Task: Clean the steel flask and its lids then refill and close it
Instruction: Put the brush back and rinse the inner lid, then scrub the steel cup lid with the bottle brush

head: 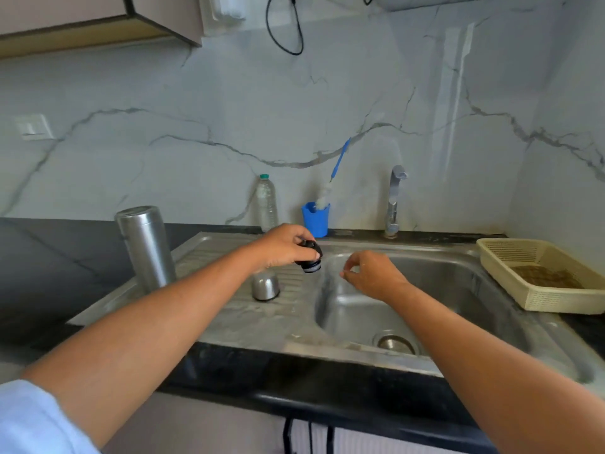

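Note:
The steel flask (pixel 145 247) stands upright at the left end of the sink's drainboard (pixel 248 319). Its steel cup lid (pixel 265 286) sits upside down on the drainboard, just below my left hand. My left hand (pixel 283 245) grips the black inner stopper (pixel 310 257) above the edge between drainboard and basin. My right hand (pixel 371 273) hovers over the basin (pixel 442 283) to the right of the stopper, fingers loosely curled and holding nothing.
A tap (pixel 394 201) rises behind the basin. A blue cup (pixel 316 219) with a bottle brush (pixel 330 181) and a clear plastic bottle (pixel 266 203) stand at the wall. A cream basket (pixel 543 273) sits on the sink's right edge. The drain (pixel 394 343) lies at the basin's front.

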Tool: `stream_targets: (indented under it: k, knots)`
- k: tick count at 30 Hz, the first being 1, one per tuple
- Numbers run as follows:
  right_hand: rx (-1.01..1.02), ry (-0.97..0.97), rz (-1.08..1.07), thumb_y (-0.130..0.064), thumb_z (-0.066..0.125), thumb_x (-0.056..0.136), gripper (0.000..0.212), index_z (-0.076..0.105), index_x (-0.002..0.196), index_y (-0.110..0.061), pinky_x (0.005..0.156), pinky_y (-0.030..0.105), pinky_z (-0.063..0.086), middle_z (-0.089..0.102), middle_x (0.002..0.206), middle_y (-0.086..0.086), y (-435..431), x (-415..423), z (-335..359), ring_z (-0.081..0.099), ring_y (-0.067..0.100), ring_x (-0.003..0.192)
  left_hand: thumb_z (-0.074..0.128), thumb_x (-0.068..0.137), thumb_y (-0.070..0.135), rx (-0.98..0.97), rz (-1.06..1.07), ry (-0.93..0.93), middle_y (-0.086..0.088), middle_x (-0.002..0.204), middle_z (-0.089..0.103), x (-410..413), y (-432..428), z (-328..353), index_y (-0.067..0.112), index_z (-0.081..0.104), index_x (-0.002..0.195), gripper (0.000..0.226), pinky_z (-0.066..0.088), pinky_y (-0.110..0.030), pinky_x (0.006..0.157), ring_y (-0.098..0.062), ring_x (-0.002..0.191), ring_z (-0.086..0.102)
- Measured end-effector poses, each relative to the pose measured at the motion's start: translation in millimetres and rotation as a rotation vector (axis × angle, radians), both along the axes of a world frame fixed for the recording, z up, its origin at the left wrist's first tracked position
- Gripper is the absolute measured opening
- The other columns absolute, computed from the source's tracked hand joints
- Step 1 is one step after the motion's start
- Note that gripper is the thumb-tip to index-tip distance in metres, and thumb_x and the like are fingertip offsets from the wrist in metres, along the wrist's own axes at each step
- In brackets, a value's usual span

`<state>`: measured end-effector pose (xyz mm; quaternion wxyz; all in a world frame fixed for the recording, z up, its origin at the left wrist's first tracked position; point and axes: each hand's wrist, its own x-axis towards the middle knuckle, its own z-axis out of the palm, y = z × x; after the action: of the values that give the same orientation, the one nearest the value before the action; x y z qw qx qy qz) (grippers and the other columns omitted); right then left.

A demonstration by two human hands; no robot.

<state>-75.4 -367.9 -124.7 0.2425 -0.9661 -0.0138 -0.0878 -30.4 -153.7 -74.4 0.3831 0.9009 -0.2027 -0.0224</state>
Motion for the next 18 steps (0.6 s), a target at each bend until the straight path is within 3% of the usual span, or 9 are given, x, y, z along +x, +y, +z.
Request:
stream_targets:
  k: [4,9,18]
  knots:
    - [-0.095,0.042,0.088,-0.041,0.065,0.097,0.033,0.068,0.12,-0.018,0.093,0.034,0.05,0.067,0.122,0.007,47,0,-1,0.061,0.024,0.109,0.077,0.088,0.016,0.191,0.016,0.018,0.006,0.103,0.072,-24,59,-5,0.016,0.069,0.121,0.034,0.054,-0.03,0.094,-0.015,0.103,0.07]
    - [-0.183,0.052,0.135,-0.044,0.061,0.098,0.036,0.066,0.123,-0.02,0.096,0.04,0.054,0.067,0.122,0.007,96,-2,-5,0.062,0.025,0.11,0.076,0.088,0.024,0.337,0.116,0.025,0.006,0.118,0.066,-42,120,-27,0.022,0.067,0.127,0.041,0.052,-0.031,0.097,-0.016,0.111,0.064]
    - [-0.229,0.051,0.132,-0.043,0.057,0.099,0.03,0.067,0.113,-0.019,0.082,0.035,0.055,0.069,0.103,0.004,125,-8,-10,0.062,0.021,0.09,0.076,0.09,0.026,0.372,0.222,0.029,-0.002,0.144,0.059,-42,161,-59,0.02,0.061,0.141,0.054,0.042,-0.026,0.1,-0.02,0.128,0.057]
